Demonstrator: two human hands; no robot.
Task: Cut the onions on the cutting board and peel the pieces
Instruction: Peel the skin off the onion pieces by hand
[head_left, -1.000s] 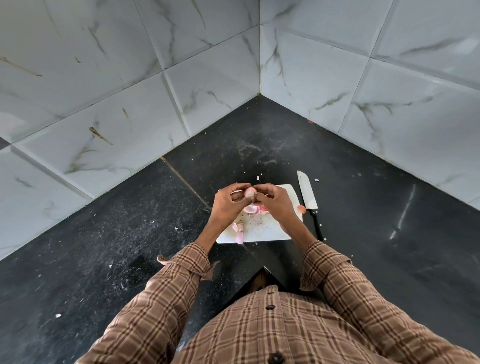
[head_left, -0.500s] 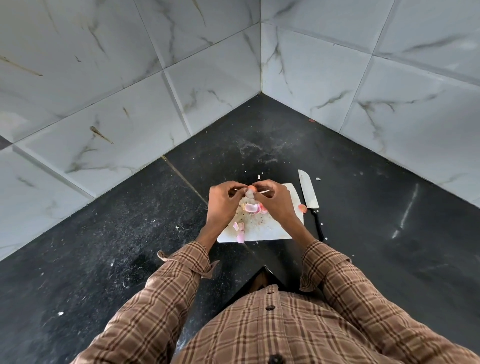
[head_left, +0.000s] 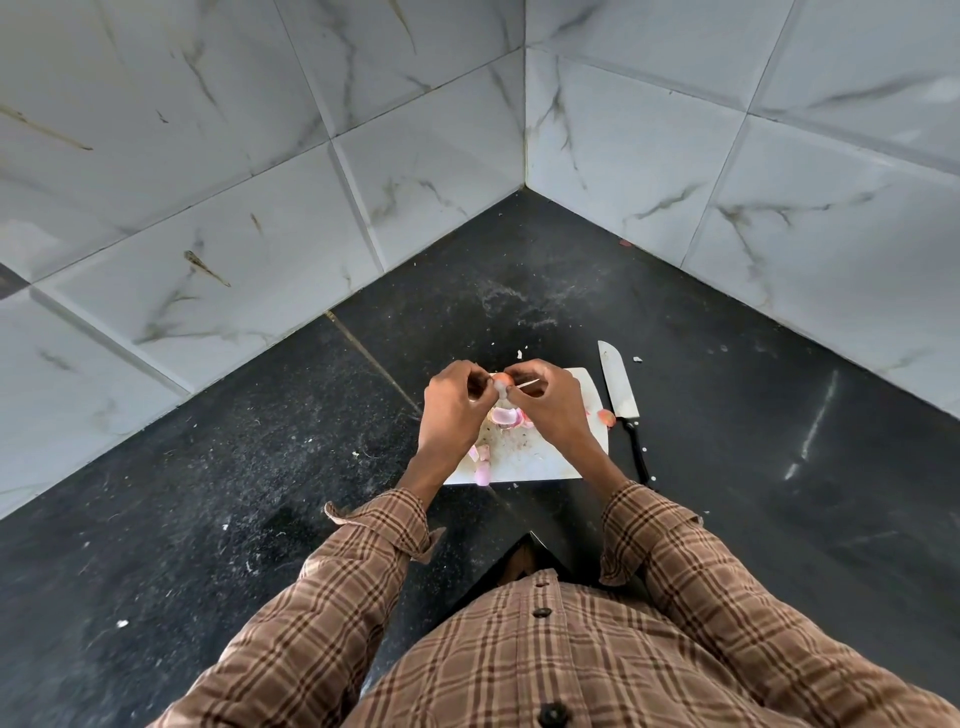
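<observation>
Onion piece (head_left: 501, 383), small and pale pink, is held above the far edge of the white cutting board (head_left: 540, 462), pinched between both hands. The left hand (head_left: 452, 410) has its fingers curled round the piece from the left side; the right hand (head_left: 550, 410) has its fingers curled onto it from the right, and a thin pale strip of skin (head_left: 527, 384) juts out beside the right fingertips. Both hands are raised off the board.

Below the hands, loose pink peelings (head_left: 506, 417) lie on the board among fine scraps. Two further pink pieces (head_left: 482, 460) lie at the board's near left edge, one overhanging it. One reddish scrap (head_left: 606, 417) sits at the board's right edge.

The knife (head_left: 621, 400) lies on the black bench (head_left: 260, 467) just right of the board, blade pointing away from the person, dark handle toward them, untouched by either hand. Both sleeves are brown plaid. Marbled white wall tiles (head_left: 208, 208) meet at a corner beyond the board.
</observation>
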